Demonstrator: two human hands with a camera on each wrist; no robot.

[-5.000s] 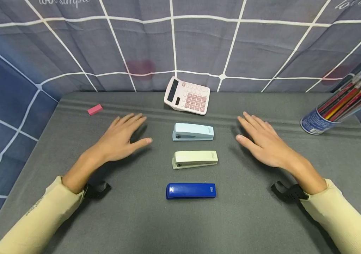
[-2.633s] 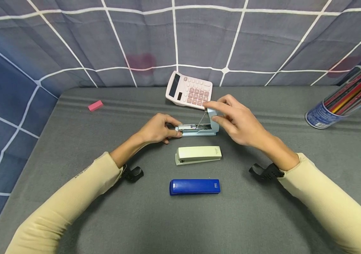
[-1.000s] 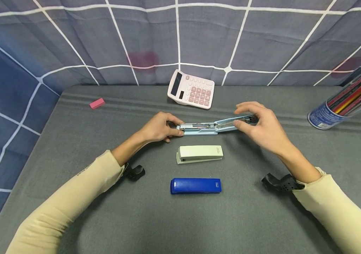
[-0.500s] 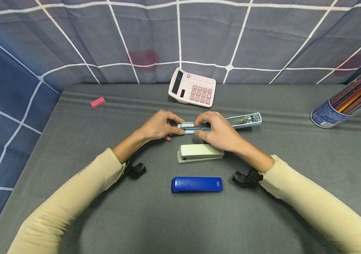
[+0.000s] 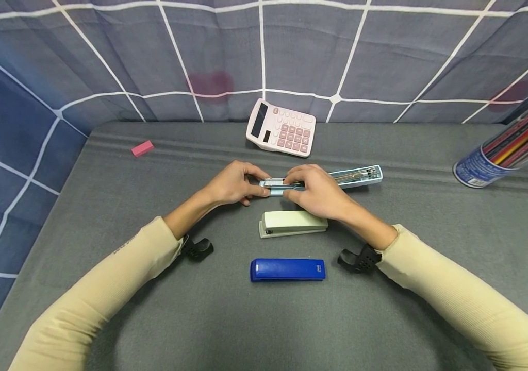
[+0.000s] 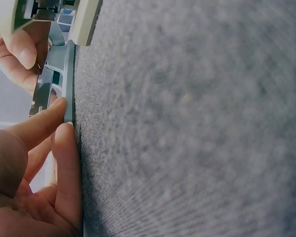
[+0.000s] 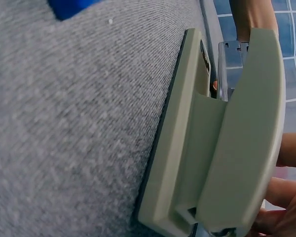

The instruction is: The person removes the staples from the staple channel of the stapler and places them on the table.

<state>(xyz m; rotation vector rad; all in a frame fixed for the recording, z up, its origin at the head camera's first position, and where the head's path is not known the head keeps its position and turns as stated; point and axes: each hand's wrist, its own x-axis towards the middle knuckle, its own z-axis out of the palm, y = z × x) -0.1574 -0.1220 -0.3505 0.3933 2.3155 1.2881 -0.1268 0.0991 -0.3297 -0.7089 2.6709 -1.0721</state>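
A light-blue stapler [image 5: 359,176] lies opened out flat on the grey table, its lid folded back to the right with the metal inside showing. At the left end of its base, my left hand [image 5: 229,184] pinches the stapler between thumb and fingers. My right hand [image 5: 320,191] reaches over the middle, fingertips on the far side and thumb on the near side of the staple channel, hiding the hinge. Just nearer stands a closed pale-green stapler [image 5: 292,223], which blocks much of the right wrist view. A closed dark-blue stapler [image 5: 287,270] lies nearest me.
Behind the staplers lies a pink calculator [image 5: 282,129]. A pink eraser [image 5: 143,149] is at the far left. On the right, a tilted-looking clear tube of pencils [image 5: 491,165] with a blue label stands near the curtain [image 5: 384,62].
Both hands came in to the light-blue stapler. The right hand raised its lid, swung it back to the right, released it and moved left to the staple channel. The last half second shows little motion.
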